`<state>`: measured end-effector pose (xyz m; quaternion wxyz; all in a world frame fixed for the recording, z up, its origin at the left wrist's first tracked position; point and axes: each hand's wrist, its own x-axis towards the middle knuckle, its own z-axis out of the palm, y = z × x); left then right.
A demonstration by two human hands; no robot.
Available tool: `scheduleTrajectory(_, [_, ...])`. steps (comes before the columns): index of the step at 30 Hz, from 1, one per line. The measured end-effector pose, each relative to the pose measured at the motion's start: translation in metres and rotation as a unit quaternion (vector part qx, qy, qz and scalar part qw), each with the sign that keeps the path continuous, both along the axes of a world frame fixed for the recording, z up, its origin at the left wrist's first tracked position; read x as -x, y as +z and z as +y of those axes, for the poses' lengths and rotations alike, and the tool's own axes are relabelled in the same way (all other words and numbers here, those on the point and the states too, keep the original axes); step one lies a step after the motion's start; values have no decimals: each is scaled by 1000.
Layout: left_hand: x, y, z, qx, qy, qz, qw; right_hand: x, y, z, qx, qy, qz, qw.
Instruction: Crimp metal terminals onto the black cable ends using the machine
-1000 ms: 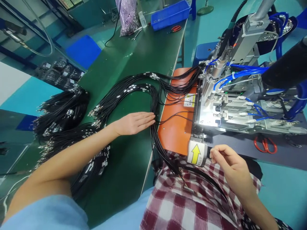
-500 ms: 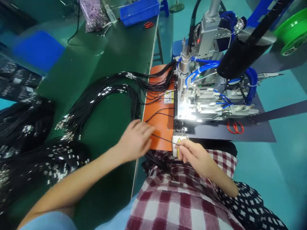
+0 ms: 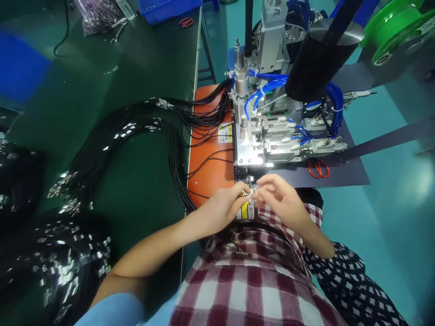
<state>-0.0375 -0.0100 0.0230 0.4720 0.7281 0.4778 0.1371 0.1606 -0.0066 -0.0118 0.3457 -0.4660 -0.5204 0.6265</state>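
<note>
My left hand (image 3: 228,203) is closed in a pinch on a thin black cable whose pale stripped wire end (image 3: 249,193) shows at the fingertips. My right hand (image 3: 280,199) meets it from the right, thumb and forefinger pinched at the same wire end; the fingers partly hide it. Both hands are just in front of the machine's metal block (image 3: 249,151), over a yellow warning label (image 3: 245,210). A bundle of black cables (image 3: 175,158) runs across the table edge and the orange plate (image 3: 214,170) on the left.
More cables with shiny ends (image 3: 64,267) lie in heaps on the green table (image 3: 142,181). Red-handled scissors (image 3: 318,169) rest on the grey board at right. A black cylinder (image 3: 317,63) overhangs the machine. A blue bin (image 3: 170,9) stands at the back.
My left hand has moved right from the cable bundle to meet my right hand. The cable stretched between them is now gripped at its end. The view has shifted.
</note>
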Motion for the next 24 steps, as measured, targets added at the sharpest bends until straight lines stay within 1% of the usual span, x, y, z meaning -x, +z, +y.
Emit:
scheduleTrajectory(2, [-1, -2, 6, 23, 36, -53, 998, -4, -2, 2, 23, -47, 27, 998])
scheduleTrajectory(3, [-1, -4, 8, 32, 51, -75, 995, -5, -3, 3, 30, -57, 35, 997])
scheduleTrajectory(7, [-3, -10, 10, 80, 91, -142, 982, -3, -9, 0, 65, -53, 93, 992])
scheduleTrajectory(11, [-6, -12, 7, 98, 113, -165, 975, 3, -14, -3, 110, -44, 159, 980])
scheduleTrajectory(13, [-6, -13, 6, 101, 118, -168, 974, 4, -15, -3, 107, -47, 160, 980])
scheduleTrajectory(17, [-6, -15, 6, 105, 124, -172, 972, 5, -13, -4, 60, -77, 118, 988])
scheduleTrajectory(19, [-6, -15, 6, 107, 123, -177, 971, 6, -13, -4, 49, -89, 109, 989])
scheduleTrajectory(21, [-6, -15, 5, 112, 121, -190, 968, 8, -14, -5, 51, -94, 114, 988])
scheduleTrajectory(24, [-4, -14, 5, 129, 121, -216, 960, 10, -19, -5, 69, -81, 142, 984])
